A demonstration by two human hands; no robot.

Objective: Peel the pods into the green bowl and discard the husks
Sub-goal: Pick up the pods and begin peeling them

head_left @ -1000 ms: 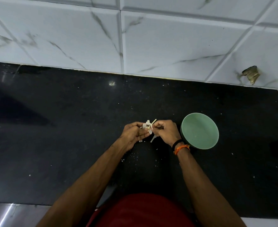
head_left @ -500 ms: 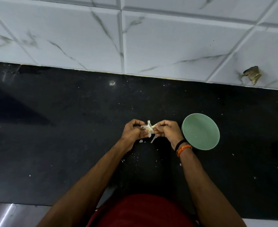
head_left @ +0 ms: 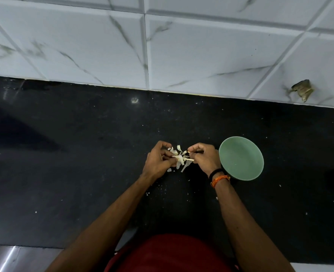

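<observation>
Pinching a cluster of pale, papery husks between them, both hands worked over the black counter just left of the green bowl. No brand, label or writing could be read on anything. The left hand had its fingers curled round the left side of the cluster, and the right hand pinched a thin, stick-like piece jutting from the cluster's right side, with its knuckles almost touching the bowl's rim.

Compared with half a second earlier, the hands had drawn slightly apart and the cluster had spread open, with more white flakes fanning up and down between the fingers. The bowl had stayed in its place.

The husks looked cream-white, thin and torn, some curling upward and one longer strip hanging down toward the counter. Whether a pod or seed sat inside the cluster could not be told. The bowl stood upright on the counter, its matte green inside showing no contents that could be made out.

Small white crumbs lay scattered on the counter left of the bowl, below the hands. A black band and an orange thread circled the right wrist, close to the bowl's near-left rim. White marbled tiles rose behind the bowl.
</observation>
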